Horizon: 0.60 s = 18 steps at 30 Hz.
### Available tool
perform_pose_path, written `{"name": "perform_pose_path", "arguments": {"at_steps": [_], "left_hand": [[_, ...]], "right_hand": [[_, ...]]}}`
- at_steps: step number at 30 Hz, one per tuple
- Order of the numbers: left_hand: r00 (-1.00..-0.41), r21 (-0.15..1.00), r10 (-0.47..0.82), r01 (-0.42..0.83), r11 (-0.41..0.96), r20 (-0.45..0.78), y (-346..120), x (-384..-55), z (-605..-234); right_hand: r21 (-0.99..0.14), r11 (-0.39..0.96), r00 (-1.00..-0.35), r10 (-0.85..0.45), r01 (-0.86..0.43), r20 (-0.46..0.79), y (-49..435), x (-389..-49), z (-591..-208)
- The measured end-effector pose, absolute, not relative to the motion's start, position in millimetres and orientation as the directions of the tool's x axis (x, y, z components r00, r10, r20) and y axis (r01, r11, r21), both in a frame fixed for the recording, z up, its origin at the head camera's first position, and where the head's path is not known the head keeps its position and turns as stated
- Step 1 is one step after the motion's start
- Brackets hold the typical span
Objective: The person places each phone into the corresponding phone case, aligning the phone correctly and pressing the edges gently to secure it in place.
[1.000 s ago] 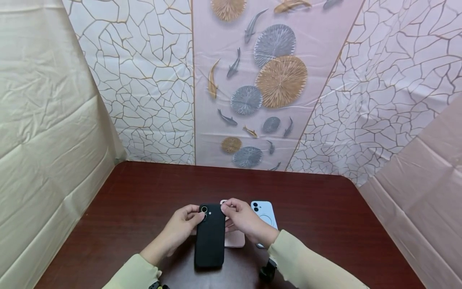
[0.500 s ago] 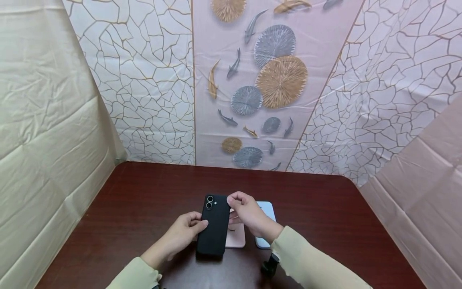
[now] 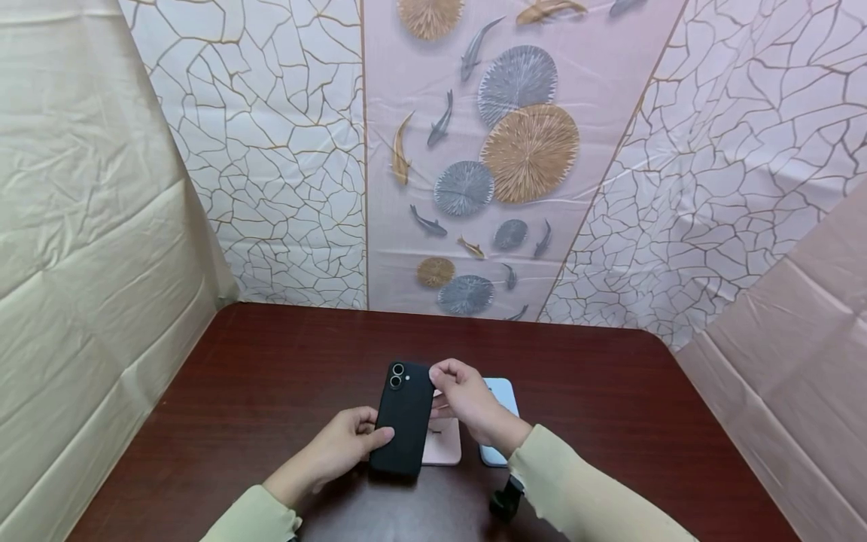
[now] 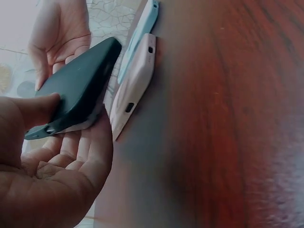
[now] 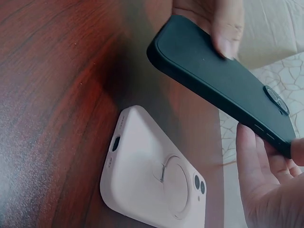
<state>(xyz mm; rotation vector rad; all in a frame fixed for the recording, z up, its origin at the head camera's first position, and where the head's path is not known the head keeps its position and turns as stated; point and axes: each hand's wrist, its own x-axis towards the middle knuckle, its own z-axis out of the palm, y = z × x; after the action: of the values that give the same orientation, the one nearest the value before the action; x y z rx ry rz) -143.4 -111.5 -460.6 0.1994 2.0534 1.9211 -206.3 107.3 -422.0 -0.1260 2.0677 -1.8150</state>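
Both hands hold a phone in a black case (image 3: 401, 425) above the table, its back with two camera lenses facing up. My left hand (image 3: 343, 450) grips its left side, thumb on the back and fingers underneath, as the left wrist view shows. At the top right corner my right hand (image 3: 472, 405) pinches the black case between thumb and fingers. A pale edge shows under the case in the left wrist view. Just behind lies a pink phone (image 5: 140, 164) with a ring on its back, partly hidden in the head view. Farther right is a light blue phone (image 3: 503, 393), partly covered by the right hand.
The dark red-brown wooden table (image 3: 271, 376) ends at a patterned cloth backdrop (image 3: 298, 181). Cream cloth (image 3: 101, 301) hangs along the left side and pinkish cloth (image 3: 799, 354) along the right. A small black object (image 3: 504, 503) sits at the right sleeve.
The black-cased phone has moved away from the body and slightly right, tilting a little. My left thumb now sits lower on its side, clear of the lenses. The right hand shifted slightly up and right.
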Motion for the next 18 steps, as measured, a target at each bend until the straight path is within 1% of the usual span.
{"name": "perform_pose_path", "arguments": {"at_steps": [9,14,18], "left_hand": [[-0.942,0.984,0.311,-0.077,0.158,-0.124,-111.5,-143.7,-463.0],[-0.944,0.978,0.299,-0.082,0.193,-0.138,-111.7,-143.7,-465.4],[-0.943,0.977,0.3,-0.087,0.193,-0.144,-112.0,-143.4,-466.7]], "right_hand": [[-0.967,0.124,-0.929,-0.274,0.223,-0.249,107.9,-209.0,-421.1],[-0.963,0.133,-0.925,-0.273,0.235,-0.263,107.2,-208.3,-422.9],[-0.959,0.145,-0.922,-0.272,0.242,-0.274,106.6,-208.3,-424.6]]}}
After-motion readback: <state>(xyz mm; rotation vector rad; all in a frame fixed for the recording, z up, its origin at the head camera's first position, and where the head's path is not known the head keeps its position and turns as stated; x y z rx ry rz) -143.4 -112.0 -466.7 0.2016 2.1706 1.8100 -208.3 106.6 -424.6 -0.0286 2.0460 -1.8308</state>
